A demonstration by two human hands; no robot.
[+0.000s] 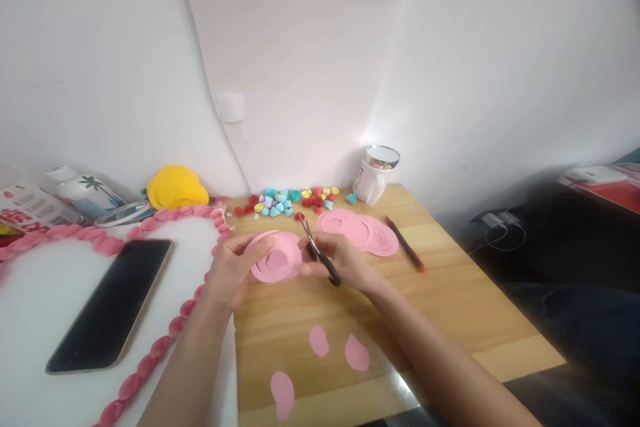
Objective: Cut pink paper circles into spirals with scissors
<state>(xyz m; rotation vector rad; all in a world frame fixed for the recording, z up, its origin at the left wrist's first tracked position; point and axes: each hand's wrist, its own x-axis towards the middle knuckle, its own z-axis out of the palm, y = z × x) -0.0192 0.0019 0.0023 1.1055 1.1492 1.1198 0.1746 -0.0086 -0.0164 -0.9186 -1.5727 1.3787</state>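
Observation:
My left hand (231,270) pinches a round pink paper spiral (277,267) by its left side, holding it above the wooden table. In my right hand (343,260) is a pair of scissors (327,265) with dark handles, its blades pointing up and away from me. The fingers of that hand are close to the right edge of the spiral; whether they touch it I cannot tell. Behind my right hand lie several overlapping pink paper spirals (345,225). Three small pink paper scraps, one of them a rounded scrap (319,340), rest on the table nearer to me.
Several small coloured paper rolls (283,203) line the wall. A white mug (373,177) and a red-black pen (406,245) stand and lie to the right. On the left, a phone (113,310) lies on a white board (60,287) edged with pink paper roses (145,365). Yellow paper (176,188) sits behind.

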